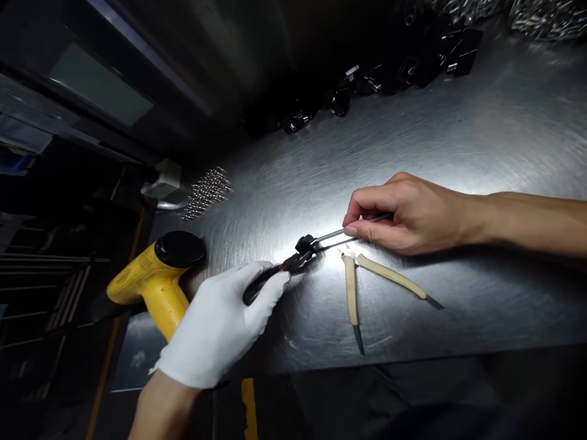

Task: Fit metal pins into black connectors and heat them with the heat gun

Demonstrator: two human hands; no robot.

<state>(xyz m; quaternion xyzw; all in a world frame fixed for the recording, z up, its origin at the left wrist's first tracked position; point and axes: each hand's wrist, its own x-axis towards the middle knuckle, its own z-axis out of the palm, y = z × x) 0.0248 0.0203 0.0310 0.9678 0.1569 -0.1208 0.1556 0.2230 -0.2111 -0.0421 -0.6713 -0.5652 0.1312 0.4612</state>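
With the left hand (222, 321) gripping pliers (288, 265), the right hand (408, 214) pinching a metal rod (331, 234), skewed pressure could dislodge the black block (304, 244) between

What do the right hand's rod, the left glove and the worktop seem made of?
Rod: likely smooth metal, by its silvery glint. Glove: matte white, probably fabric, by its soft creases. Worktop: brushed metal, perhaps steel, by its streaked sheen.

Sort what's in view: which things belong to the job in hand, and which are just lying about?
In hand: black-handled pliers in the gloved left hand; small black piece at their tip; thin metal rod in the bare right hand.

Seemingly lying about: cream-handled tool; yellow tool; small metal pins; black parts at the back, perhaps related.
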